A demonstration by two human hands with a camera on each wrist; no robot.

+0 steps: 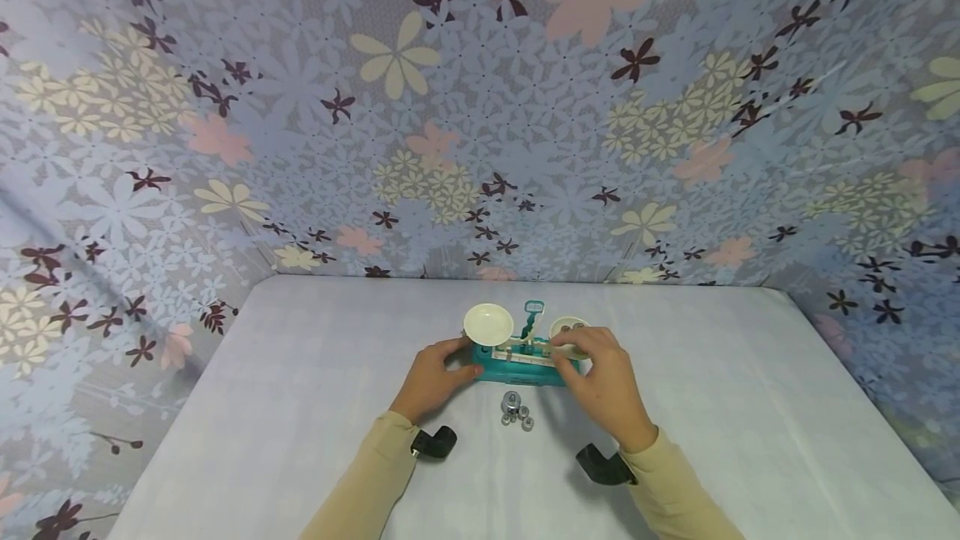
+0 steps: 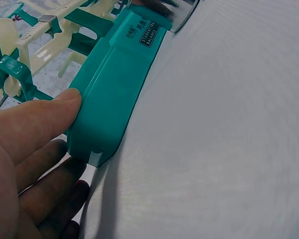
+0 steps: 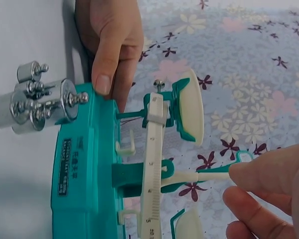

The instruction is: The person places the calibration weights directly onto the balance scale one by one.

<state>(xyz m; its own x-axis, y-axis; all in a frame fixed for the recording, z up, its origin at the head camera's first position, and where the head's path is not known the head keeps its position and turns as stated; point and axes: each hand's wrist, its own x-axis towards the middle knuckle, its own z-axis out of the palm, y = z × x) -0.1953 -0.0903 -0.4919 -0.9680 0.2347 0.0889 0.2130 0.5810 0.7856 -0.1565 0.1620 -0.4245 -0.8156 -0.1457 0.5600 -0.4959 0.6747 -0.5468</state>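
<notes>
The left hand (image 1: 431, 377) grips one end of the balance (image 1: 525, 374), which stands between both hands; the right hand (image 1: 609, 386) is part-curled beside the right pan (image 1: 556, 326), any pinch unclear. Loading looks partly done: small pieces (image 1: 566, 328) occupy that pan, weights (image 1: 512, 402) lie between the wrists.

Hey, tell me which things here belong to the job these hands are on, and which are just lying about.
Part of the job, it seems:
left hand, gripping the green balance
right hand, by the balance
metal weights, in front, likely for weighing

Just around it:
floral cloth behind
white table cover
black wrist devices
</notes>
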